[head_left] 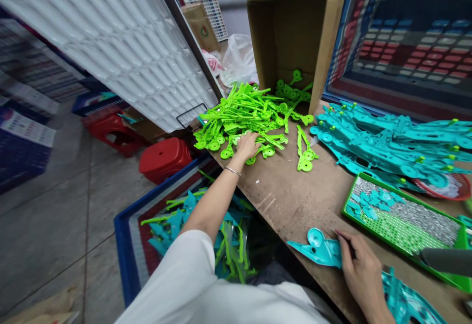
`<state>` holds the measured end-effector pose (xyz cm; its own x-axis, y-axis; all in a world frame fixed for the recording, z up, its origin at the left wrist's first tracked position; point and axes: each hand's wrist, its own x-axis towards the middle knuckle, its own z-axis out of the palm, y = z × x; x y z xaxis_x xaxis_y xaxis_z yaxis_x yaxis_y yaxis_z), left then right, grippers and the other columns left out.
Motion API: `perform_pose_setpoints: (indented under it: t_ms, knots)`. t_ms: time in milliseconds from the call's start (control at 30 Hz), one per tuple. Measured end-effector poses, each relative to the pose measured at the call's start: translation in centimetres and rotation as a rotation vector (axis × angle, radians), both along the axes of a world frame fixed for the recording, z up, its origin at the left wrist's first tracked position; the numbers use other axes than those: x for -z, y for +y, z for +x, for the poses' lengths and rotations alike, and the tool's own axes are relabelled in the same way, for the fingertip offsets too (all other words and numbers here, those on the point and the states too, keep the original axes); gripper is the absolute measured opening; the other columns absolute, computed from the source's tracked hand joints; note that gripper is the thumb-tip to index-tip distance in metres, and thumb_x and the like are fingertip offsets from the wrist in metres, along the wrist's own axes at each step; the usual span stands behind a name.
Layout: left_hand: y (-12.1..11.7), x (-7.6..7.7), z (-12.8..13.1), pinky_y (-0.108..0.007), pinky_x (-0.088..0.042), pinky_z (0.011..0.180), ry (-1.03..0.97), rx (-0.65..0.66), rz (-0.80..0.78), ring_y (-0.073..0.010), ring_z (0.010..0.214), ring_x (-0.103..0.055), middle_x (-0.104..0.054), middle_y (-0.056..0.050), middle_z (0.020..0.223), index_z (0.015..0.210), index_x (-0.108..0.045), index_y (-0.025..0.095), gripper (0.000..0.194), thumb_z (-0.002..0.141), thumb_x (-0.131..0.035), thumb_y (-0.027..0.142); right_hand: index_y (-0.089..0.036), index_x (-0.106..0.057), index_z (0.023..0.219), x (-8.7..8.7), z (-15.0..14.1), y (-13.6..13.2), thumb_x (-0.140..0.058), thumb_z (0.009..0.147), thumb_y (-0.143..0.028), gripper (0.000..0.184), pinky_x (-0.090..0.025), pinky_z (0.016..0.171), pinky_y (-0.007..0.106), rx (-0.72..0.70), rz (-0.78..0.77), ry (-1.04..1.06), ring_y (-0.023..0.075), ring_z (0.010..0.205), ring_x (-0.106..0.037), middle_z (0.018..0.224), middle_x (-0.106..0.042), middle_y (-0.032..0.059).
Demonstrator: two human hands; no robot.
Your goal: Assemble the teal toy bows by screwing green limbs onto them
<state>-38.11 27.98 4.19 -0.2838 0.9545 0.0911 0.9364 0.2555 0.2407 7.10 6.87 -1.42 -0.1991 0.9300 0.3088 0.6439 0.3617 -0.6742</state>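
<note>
My left hand (246,147) is stretched out to a heap of bright green plastic parts (247,110), long arms with round discs at one end. Its fingers are curled onto one of the green parts at the heap's near edge, and the fingertips are partly hidden. Close to my body, my right hand (359,265) grips a teal plastic part (320,250) at the table's front edge. That part has a pointed end and a round disc. It continues under the hand, with more teal plastic (409,297) showing on the other side.
A tipped cardboard box (334,34) holds more green parts. Stacked teal parts (391,137) lie right, behind a green tray (409,233) of small metal pieces and teal bits. A dark tool end (442,260) overhangs the tray. Below are a blue crate (123,255) and red stool (165,159).
</note>
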Motion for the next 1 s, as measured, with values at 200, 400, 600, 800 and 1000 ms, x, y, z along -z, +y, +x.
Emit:
perform_pose_setpoints:
  t_ms: [200, 400, 600, 800, 1000]
  knots:
    - [0.8, -0.2, 1.4, -0.051, -0.039, 0.109, -0.068, 0.055, -0.016, -0.0351, 0.124, -0.051, -0.061, -0.014, 0.128, 0.124, -0.069, 0.023, 0.041, 0.084, -0.067, 0.030, -0.024, -0.069, 0.113, -0.3, -0.2, 0.1, -0.054, 0.102, -0.032, 0.020, -0.055, 0.089, 0.039, 0.000, -0.016, -0.006, 0.0234, 0.097, -0.071, 0.105, -0.073, 0.0067]
    - [2.5, -2.4, 1.8, -0.037, -0.048, 0.098, -0.284, 0.157, -0.074, -0.0250, 0.102, -0.064, -0.073, -0.006, 0.103, 0.094, -0.073, 0.020, 0.022, 0.075, -0.077, 0.031, -0.024, -0.070, 0.112, -0.6, -0.3, 0.1, -0.055, 0.102, -0.030, 0.019, -0.055, 0.088, 0.038, 0.000, -0.010, -0.003, 0.0225, 0.097, -0.071, 0.105, -0.073, 0.0065]
    - [2.8, -5.5, 2.9, -0.037, -0.055, 0.085, -0.653, 0.226, -0.158, -0.0211, 0.083, -0.068, -0.071, -0.004, 0.077, 0.081, -0.069, 0.015, 0.014, 0.081, -0.075, 0.028, -0.023, -0.069, 0.112, -0.8, -0.3, 0.2, -0.055, 0.102, -0.029, 0.018, -0.055, 0.089, 0.038, -0.014, -0.005, -0.010, 0.0214, 0.096, -0.071, 0.103, -0.073, 0.0055]
    - [-1.8, -4.3, 7.7, -0.046, -0.063, 0.081, -1.109, 0.284, -0.413, -0.0250, 0.081, -0.075, -0.070, -0.007, 0.072, 0.075, -0.060, 0.016, 0.018, 0.081, -0.076, 0.021, -0.023, -0.070, 0.111, -1.1, -0.3, 0.3, -0.054, 0.102, -0.030, 0.019, -0.055, 0.088, 0.039, -0.005, -0.014, -0.016, 0.0224, 0.095, -0.071, 0.102, -0.073, 0.0062]
    - [-10.6, -1.0, 15.4, -0.052, -0.057, 0.103, -1.782, 0.190, -0.289, -0.0216, 0.101, -0.075, -0.070, -0.005, 0.103, 0.103, -0.056, 0.018, 0.025, 0.083, -0.068, 0.008, -0.022, -0.071, 0.108, -2.1, -0.7, 0.3, -0.054, 0.101, -0.027, 0.019, -0.056, 0.087, 0.038, 0.012, -0.025, -0.021, 0.0218, 0.093, -0.071, 0.098, -0.073, 0.0065]
